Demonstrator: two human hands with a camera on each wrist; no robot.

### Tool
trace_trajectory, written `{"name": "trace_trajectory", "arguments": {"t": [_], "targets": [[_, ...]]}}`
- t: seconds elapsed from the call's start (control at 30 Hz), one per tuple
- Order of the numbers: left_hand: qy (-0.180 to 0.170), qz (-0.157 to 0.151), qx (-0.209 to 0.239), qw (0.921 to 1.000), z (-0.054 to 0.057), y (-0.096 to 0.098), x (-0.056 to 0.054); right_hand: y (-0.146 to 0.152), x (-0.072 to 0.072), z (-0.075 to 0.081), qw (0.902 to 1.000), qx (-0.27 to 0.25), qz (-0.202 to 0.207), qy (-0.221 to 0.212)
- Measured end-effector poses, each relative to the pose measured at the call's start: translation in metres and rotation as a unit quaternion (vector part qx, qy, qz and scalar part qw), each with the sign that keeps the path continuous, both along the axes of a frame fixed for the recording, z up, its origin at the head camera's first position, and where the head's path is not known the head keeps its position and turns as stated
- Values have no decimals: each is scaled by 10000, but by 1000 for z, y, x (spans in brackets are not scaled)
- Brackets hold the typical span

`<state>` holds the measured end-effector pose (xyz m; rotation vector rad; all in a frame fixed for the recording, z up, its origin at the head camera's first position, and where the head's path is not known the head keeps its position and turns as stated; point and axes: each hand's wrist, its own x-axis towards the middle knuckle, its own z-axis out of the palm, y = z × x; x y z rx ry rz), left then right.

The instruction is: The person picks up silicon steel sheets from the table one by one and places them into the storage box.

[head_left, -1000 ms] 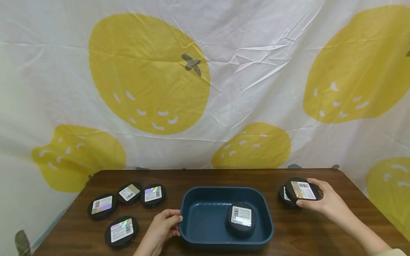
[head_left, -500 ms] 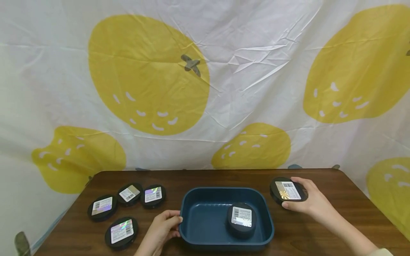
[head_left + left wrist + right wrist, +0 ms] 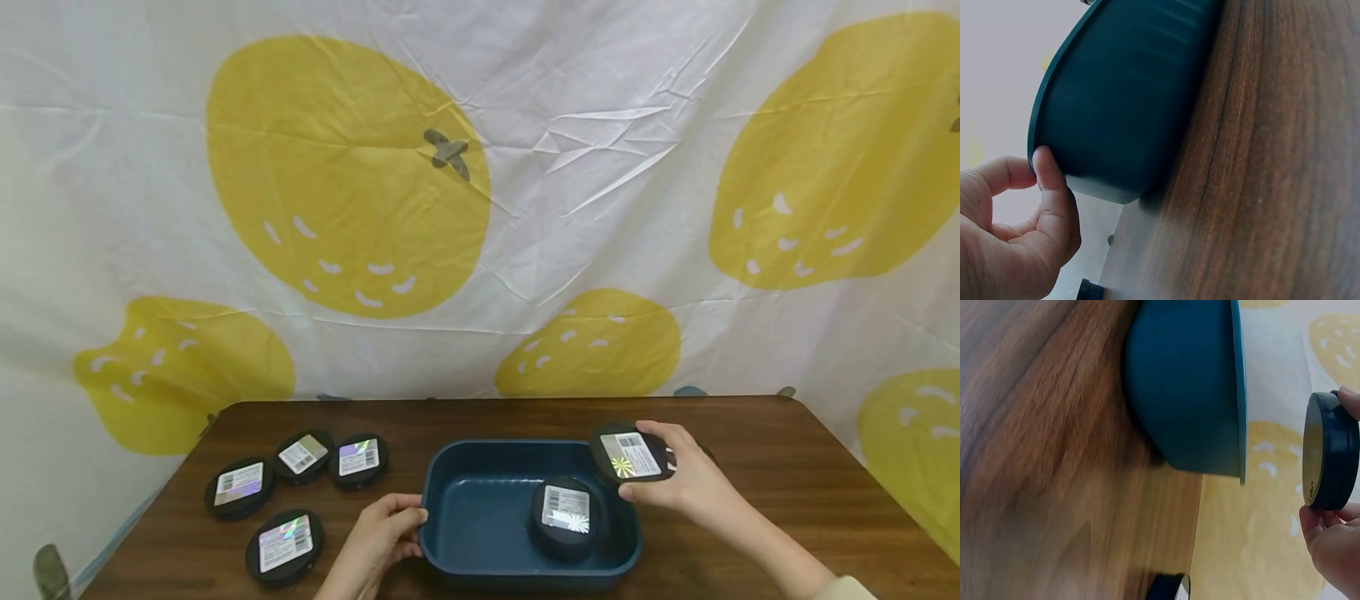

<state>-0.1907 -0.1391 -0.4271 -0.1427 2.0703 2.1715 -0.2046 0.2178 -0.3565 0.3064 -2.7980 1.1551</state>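
My right hand [image 3: 686,475] grips a round black tin [image 3: 630,454] with a white and gold label on top, its fingers and thumb at the sides. That tin overlaps the back right corner of a dark blue rectangular basin [image 3: 476,533] in the head view; the right wrist view puts it above the rim level. At the basin's left end, my left hand [image 3: 382,537] pinches the rim between thumb and fingers, also visible in the left wrist view. Inside the basin, on the right, sits another labelled black tin [image 3: 566,517].
Several similar black tins, among them a near one [image 3: 285,546] and a far one [image 3: 303,454], lie on the left of the brown wooden table [image 3: 795,483]. One more tin [image 3: 1169,587] stands right of the basin, mostly behind my right hand. A fruit-print cloth [image 3: 585,208] hangs behind.
My right hand has carried its tin leftward, from above the other tin on the right to the basin's back right corner. The left hand stays at the rim.
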Motion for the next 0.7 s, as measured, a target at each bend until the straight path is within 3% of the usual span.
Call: {"name": "trace_trajectory", "arguments": {"t": [0.4, 0.7], "targets": [[-22, 8, -29, 10000, -1, 0, 0, -26, -1, -11, 9995, -204, 196, -160], [25, 15, -27, 10000, -1, 0, 0, -41, -2, -20, 9997, -45, 240, -66]]}}
